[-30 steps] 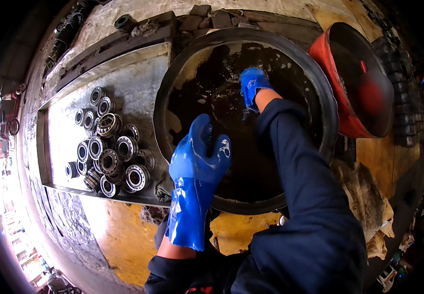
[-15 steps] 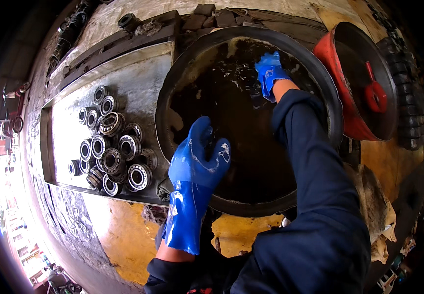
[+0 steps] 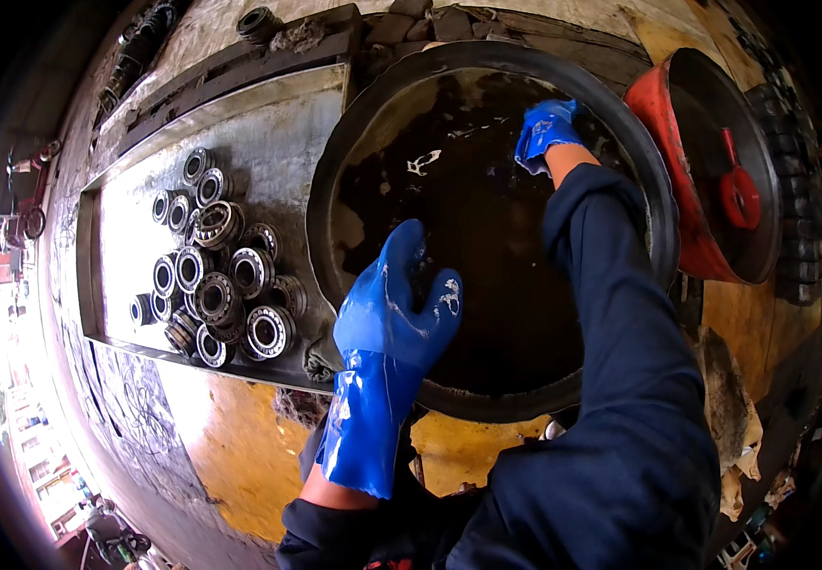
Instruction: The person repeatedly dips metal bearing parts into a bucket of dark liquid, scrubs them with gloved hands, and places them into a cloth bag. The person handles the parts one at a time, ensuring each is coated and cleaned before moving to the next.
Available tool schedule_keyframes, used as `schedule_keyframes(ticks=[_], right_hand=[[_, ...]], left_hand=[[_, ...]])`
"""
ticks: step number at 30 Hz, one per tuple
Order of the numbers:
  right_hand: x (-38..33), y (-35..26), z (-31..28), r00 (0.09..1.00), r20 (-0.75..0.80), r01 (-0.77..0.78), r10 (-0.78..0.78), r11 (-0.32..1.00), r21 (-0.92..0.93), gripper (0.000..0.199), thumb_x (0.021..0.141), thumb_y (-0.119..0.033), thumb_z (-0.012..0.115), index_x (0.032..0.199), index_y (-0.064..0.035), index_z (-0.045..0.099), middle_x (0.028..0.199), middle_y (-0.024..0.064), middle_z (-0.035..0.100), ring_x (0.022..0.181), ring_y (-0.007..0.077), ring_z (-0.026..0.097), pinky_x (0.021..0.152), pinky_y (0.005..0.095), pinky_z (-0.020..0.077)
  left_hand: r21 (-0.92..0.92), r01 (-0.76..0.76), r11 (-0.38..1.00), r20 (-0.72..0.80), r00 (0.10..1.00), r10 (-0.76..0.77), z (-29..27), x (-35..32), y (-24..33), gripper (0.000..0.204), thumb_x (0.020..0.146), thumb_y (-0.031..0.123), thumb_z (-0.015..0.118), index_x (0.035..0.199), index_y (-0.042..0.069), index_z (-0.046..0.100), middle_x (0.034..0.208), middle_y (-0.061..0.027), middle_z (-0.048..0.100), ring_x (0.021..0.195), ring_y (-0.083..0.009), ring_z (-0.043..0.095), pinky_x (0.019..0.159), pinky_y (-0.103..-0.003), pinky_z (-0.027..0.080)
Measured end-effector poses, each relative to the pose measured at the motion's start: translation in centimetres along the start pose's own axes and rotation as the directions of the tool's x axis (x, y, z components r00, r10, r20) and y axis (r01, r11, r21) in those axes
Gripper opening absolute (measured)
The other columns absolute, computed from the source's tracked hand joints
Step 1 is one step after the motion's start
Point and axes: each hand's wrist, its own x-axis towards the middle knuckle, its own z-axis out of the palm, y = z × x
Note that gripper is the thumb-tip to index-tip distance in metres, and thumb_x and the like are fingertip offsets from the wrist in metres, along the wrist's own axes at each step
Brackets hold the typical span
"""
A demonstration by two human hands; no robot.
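Note:
My left hand (image 3: 394, 309), in a long blue rubber glove, hovers over the near left rim of a big round dark basin (image 3: 321, 223). Its thumb and fingers are apart, and nothing shows between them. Inside the basin is dark, murky liquid (image 3: 487, 275) with shiny patches on top. My right hand (image 3: 546, 136), gloved in blue too, reaches to the far right part of the basin at the liquid. Its fingers are mostly hidden, so I cannot make out a hold. Left of the basin, several metal roller bearings (image 3: 251, 273) lie piled in a shallow metal tray (image 3: 287, 133).
A red round tub (image 3: 662, 142) with a dark inside stands right of the basin, holding a red long-handled tool (image 3: 739, 195). Dark ring-shaped parts (image 3: 795, 190) are stacked beyond it. A dark rag (image 3: 323, 361) sits at the tray's near right corner. Another bearing (image 3: 259, 26) rests behind the tray.
My right hand has shifted a little to the right within the basin. The bright patches on the liquid have changed shape. My left hand stays open over the near rim.

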Motion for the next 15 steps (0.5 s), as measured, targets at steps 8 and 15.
schedule_keyframes(ticks=[8, 15], right_hand=[[1.6, 2.9, 4.2, 0.994, -0.021, -0.106, 0.11, 0.986, 0.129, 0.065, 0.054, -0.028, 0.091, 0.117, -0.0222, 0.078, 0.131, 0.0085, 0.071, 0.126, 0.0361, 0.064, 0.098, 0.0627, 0.05], [2.5, 6.9, 11.1, 0.997, -0.066, -0.036, 0.046, 0.99, 0.139, 0.044, 0.081, -0.039, 0.073, 0.117, -0.0148, 0.077, 0.129, 0.0155, 0.07, 0.121, 0.0412, 0.065, 0.096, 0.0628, 0.0519]], left_hand=[[0.053, 0.001, 0.999, 0.009, 1.0, -0.001, -0.7, -0.3, -0.1, 0.06, 0.094, 0.028, 0.07, 0.147, 0.008, 0.052, 0.132, -0.0216, 0.067, 0.122, -0.0376, 0.066, 0.103, -0.045, 0.054], [-0.006, -0.012, 1.0, -0.004, 1.0, 0.012, -0.8, 0.2, 0.5, 0.059, 0.093, 0.025, 0.071, 0.145, 0.007, 0.053, 0.133, -0.0228, 0.066, 0.125, -0.0355, 0.065, 0.106, -0.043, 0.053]])
